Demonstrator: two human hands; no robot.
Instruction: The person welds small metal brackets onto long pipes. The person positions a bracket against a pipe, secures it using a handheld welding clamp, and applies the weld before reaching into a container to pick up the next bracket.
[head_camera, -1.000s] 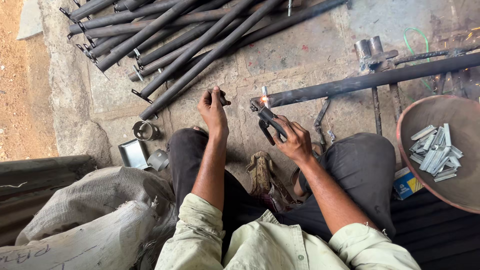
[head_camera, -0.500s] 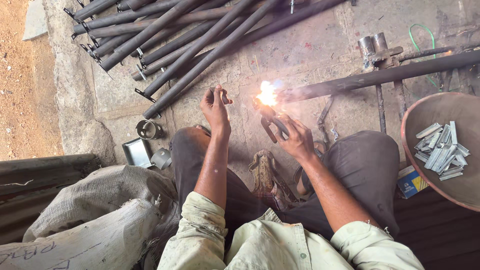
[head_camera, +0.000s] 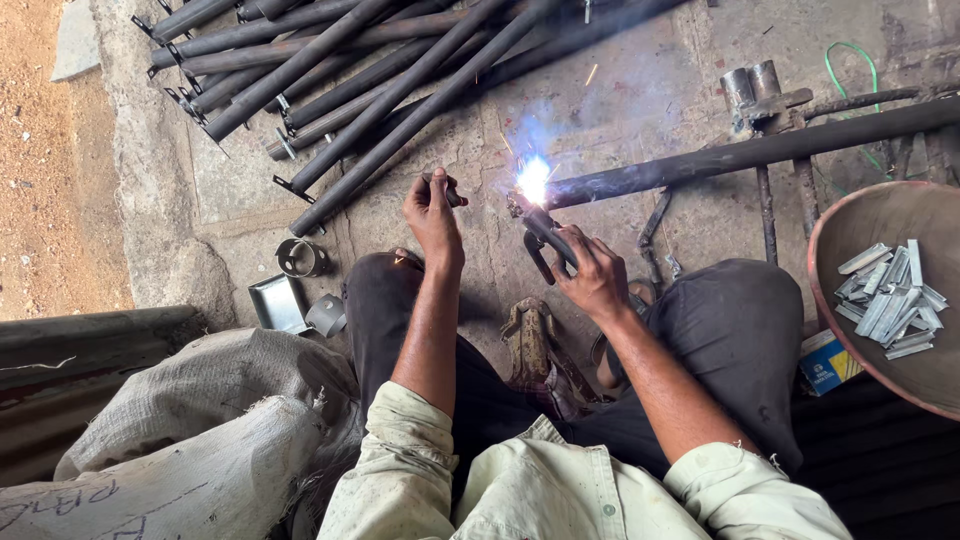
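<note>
Welding is underway on the long pipe, which lies across the floor. Right hand grips the electrode holder, arc burning at the pipe's near end. Left hand, just left of that end, pinches a small dark piece. Judging by this, steadiness matters next.

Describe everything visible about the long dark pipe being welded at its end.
The pipe is a long, round tube of dark, sooty metal, seemingly steel. It lies nearly level, running from the right edge of the view leftward and slightly down, propped above the concrete floor on a small metal stand. Its left end meets a bright blue-white arc, with sparks and thin smoke around it. The electrode holder, gripped in the right hand, reaches that end. The left hand stays clear of it.
</note>
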